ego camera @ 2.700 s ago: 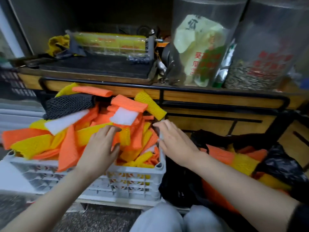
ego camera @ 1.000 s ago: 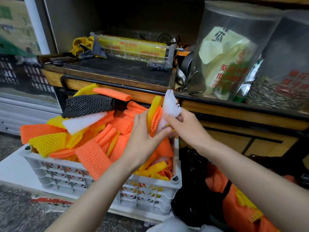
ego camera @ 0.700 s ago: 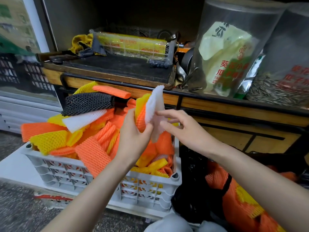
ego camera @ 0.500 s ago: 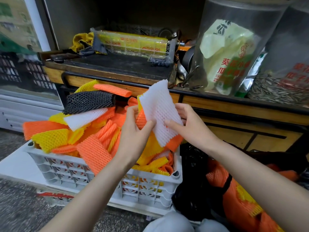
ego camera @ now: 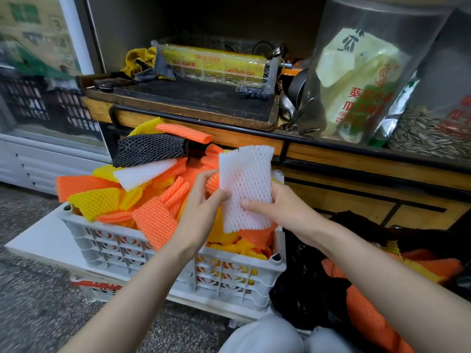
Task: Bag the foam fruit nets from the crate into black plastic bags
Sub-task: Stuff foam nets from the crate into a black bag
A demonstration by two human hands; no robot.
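Since half a second back I had the white foam net (ego camera: 246,189) flattened upright, long axis twelve-to-six, both hands closed on it, left hand (ego camera: 204,212) at nine, right hand (ego camera: 277,210) at four, nearer the black bag (ego camera: 303,289) at five, above the crate (ego camera: 229,276).

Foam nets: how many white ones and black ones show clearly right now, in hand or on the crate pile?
White: 2, the held white net in the left hand and right hand, and the white net on the pile
Black: 1, the black net
Total: 3
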